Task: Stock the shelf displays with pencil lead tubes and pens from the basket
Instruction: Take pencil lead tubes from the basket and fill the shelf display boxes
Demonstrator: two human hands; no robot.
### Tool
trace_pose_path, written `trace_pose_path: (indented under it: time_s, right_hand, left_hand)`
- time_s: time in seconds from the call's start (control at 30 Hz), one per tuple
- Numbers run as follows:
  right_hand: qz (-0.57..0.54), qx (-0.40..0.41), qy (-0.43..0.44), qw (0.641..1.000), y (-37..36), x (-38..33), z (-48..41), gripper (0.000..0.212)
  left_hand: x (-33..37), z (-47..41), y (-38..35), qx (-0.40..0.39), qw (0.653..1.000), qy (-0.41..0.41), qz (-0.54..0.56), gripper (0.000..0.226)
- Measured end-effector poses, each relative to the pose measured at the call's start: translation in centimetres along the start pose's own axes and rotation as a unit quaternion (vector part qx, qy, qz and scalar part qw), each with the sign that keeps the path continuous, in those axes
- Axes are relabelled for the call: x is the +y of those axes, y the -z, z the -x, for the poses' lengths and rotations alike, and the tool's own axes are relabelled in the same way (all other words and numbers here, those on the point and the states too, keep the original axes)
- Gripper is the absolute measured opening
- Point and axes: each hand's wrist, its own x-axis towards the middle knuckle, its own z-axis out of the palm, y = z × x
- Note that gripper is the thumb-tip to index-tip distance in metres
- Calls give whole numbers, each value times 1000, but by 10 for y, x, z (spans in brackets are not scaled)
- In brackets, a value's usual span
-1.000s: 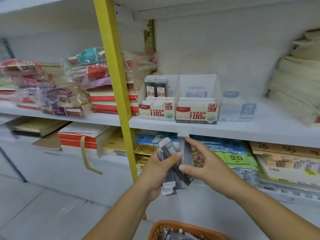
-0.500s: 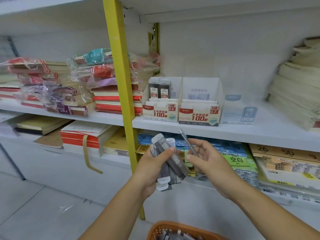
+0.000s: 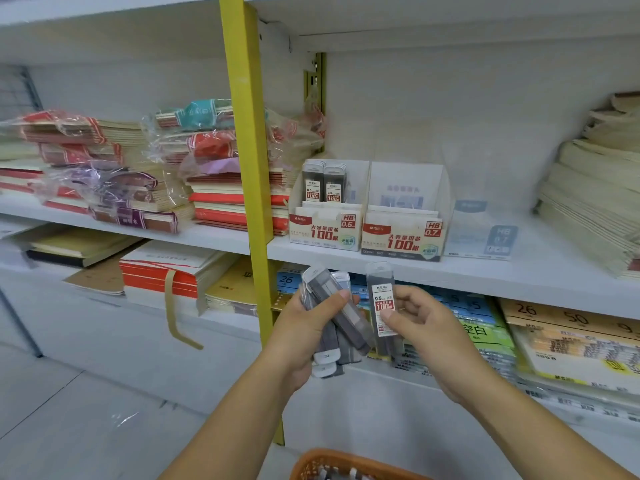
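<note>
Change, left hand: the left hand (image 3: 304,337) still grips the bundle of lead tubes (image 3: 327,299), fingers curled round it and thumb across the front.
Change, right hand: the right hand (image 3: 426,327) pinches a single tube (image 3: 382,306) between thumb and fingers. Half a second ago the tube was tilted and edge-on; now it is upright, label to the camera, just right of the bundle.
Shelf, left: wrapped notebook stacks (image 3: 104,168) lie left of the yellow post (image 3: 249,168).
Shelf, centre: on the white shelf (image 3: 519,268), the 0.5 box (image 3: 325,230) holds two rows of upright tubes at its rear; the 0.7 box (image 3: 401,237) stands against it.
Shelf, right: a paper stack (image 3: 595,202).
Below: the orange basket (image 3: 311,462) shows at the bottom edge, above a pale floor (image 3: 69,410).
</note>
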Motion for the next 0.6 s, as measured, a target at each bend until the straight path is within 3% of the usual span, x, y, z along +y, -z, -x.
trace_pose_path:
  time_s: [0.17,0.2,0.3,0.4,0.6]
  right_hand:
    - [5,15,62,998,0,-35,-14,74]
    - [13,17,93,995,1,-51,-20,74]
    - [89,50,201,974,4,-105,-49,52]
    - [175,81,274,942,3,-148,-86,38]
    - [336,44,297,893,-15,-162,-147,28]
  left_hand:
    - [16,-3,2,-6,999,-29,32,31]
    - [21,-5,3,-2,999,-38,37,37]
    - [37,-15,7,13,996,-58,71,51]
    - [48,-24,14,29,992,-74,97,46]
    - [58,-38,28,51,988,-99,108,43]
